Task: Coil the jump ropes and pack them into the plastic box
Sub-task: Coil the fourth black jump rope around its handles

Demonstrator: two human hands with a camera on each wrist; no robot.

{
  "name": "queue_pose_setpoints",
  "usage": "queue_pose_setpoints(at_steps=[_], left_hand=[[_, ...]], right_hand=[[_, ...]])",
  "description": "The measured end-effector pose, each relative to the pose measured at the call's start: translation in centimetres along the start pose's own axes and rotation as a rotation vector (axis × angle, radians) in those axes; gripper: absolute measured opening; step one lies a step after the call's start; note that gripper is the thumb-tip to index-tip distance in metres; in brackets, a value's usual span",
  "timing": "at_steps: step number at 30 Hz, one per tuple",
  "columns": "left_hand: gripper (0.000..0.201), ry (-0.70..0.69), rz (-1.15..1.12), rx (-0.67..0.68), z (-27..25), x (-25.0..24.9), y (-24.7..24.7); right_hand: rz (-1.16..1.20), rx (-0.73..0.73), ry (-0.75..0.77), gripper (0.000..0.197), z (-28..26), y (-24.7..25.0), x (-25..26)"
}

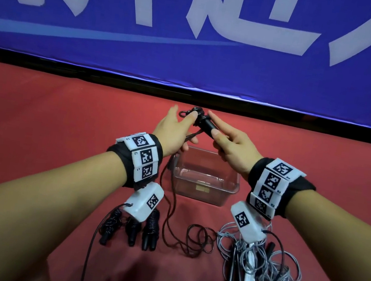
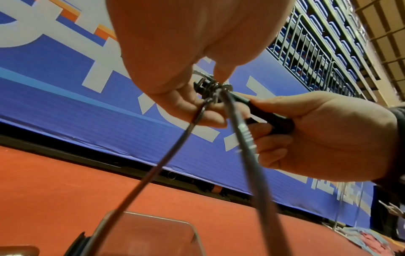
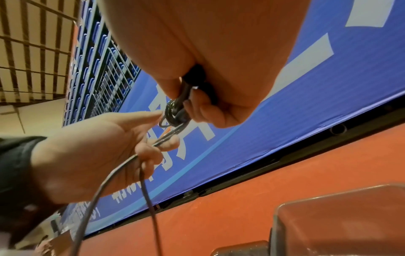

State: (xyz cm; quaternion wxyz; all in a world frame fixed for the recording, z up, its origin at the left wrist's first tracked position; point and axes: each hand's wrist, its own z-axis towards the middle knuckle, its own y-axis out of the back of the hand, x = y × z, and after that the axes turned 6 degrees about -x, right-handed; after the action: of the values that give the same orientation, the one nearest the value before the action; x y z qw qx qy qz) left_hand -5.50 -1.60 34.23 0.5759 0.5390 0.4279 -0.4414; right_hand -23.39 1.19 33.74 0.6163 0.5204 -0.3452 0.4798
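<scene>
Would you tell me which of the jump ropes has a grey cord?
The loose rope lying below the right hand; the bundles at left and the rope in hand are black.

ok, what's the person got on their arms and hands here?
Both forearms are bare, no sleeves. Each wrist has a black band carrying white blocks with black square markers. Under each wrist hangs a white camera unit with its own marker and a thin black cable. Hands ungloved.

Dim, saturated light — edges warped (wrist views blurred).
</scene>
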Motion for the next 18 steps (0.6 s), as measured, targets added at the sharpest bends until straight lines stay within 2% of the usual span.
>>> queue_pose_setpoints(at_steps=[3, 8, 10, 13, 15, 18], left_hand=[[0.041, -0.024, -0.010, -0.050, 0.1, -0.2, -0.3], [0.032, -0.020, -0.193, -0.088, -0.5, -0.2, -0.8], [0.029, 0.003, -0.213, -0.078, -0.5, -0.2, -0.7], [0.028, 0.020, -0.204, -0.041, -0.3, 0.0, -0.5], [0.024, 0.022, -0.215, -0.015, -0.2, 0.2, -0.5], [0.020, 0.037, -0.253, -0.012, -0.2, -0.1, -0.4]], right_hand=[[-0.111, 0.002, 0.055, 0.047, -0.3, 0.2, 0.4], [-0.129, 0.020, 0.087, 0.056, -0.7, -0.2, 0.7], [-0.079, 0.023, 0.034, 0.061, -0.8, -0.2, 0.7], [0.112, 0.022, -0.148, 0.075, -1.2, 0.0, 0.8], [0.258, 0.046, -0.254, 0.068, -1.3, 0.0, 1.1], [0.367, 0.072, -0.296, 0.045, -1.5, -0.1, 1.9]])
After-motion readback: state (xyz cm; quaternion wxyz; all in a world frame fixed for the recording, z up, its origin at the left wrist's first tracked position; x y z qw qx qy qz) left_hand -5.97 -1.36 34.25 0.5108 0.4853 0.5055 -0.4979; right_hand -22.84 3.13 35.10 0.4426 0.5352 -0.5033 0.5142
